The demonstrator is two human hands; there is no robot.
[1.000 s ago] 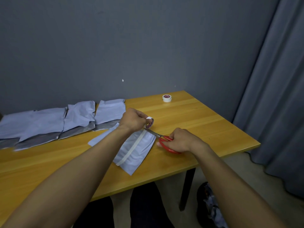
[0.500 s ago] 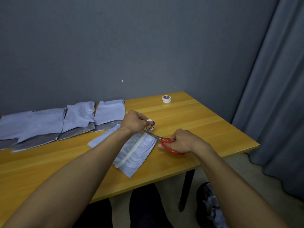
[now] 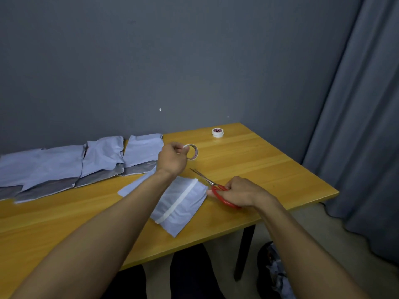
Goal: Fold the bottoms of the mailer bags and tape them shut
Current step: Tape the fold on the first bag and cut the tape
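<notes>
The tabletop [image 3: 269,169] carries a row of mailer bags [image 3: 64,167] at its left, and one folded mailer bag [image 3: 183,206], with a tape strip [image 3: 179,201] across it, near the front edge. The left hand [image 3: 171,159] pinches a tape roll [image 3: 192,151] beyond that bag. The right hand [image 3: 241,192] grips red scissors [image 3: 207,180] at its right edge, and a spare roll [image 3: 217,132] stands far back.

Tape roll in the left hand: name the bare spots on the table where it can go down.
Bare wood lies on the table between the spare roll, the scissors and the right edge; also near-left, between the row of mailers and the front edge. Crowded: around the taped mailer.
</notes>
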